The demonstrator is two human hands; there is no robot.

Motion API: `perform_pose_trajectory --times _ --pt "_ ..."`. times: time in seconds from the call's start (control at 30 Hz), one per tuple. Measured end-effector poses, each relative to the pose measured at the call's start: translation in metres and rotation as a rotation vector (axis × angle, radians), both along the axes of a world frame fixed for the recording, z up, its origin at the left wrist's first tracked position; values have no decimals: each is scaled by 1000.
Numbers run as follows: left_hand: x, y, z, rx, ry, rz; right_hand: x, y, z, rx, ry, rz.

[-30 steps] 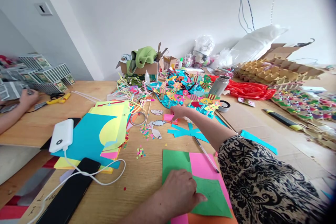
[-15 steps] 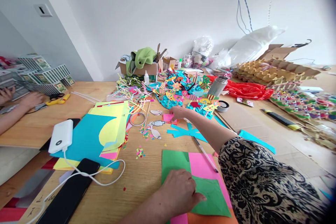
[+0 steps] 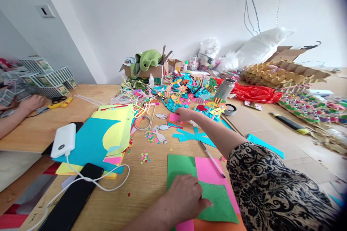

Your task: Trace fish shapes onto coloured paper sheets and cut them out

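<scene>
- Your left hand is lying flat, fingers loosely together and holding nothing. It is pressing the green paper sheet onto the surface, likely pinning it against sliding.
- The green sheet is overlapping a pink sheet, close in front of you.
- Your right hand is stretching far out, fingers resting on a small pink paper square near the paper fish cutouts. Pinching or only touching: cannot tell.
- A pen is lying across the pink sheet, below your forearm.

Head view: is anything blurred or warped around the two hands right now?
Head view: both are sharp, the right hand at the pink paper, the left hand on the green sheet; edges bow, right corners darken, the boxes at far left smear; light is soft, no glare.
</scene>
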State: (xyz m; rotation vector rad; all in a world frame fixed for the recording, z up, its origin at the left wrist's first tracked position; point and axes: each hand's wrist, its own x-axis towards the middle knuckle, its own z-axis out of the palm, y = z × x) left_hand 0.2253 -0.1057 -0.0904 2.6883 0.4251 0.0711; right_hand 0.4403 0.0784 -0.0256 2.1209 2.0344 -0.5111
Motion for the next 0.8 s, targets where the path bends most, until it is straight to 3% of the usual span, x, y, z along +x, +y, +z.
perform_pose_trajectory --times 0.23,0.53,0.67,0.8 --pt "0 -1 2 -9 8 4 12 -2 18 55 32 -45" --pt "2 0 2 -6 27 6 4 -5 0 4 29 30" --pt "1 0 4 -6 38 2 -6 -11 -3 92 -37 30" --pt "0 1 14 -6 72 2 -17 -33 15 218 -61 43"
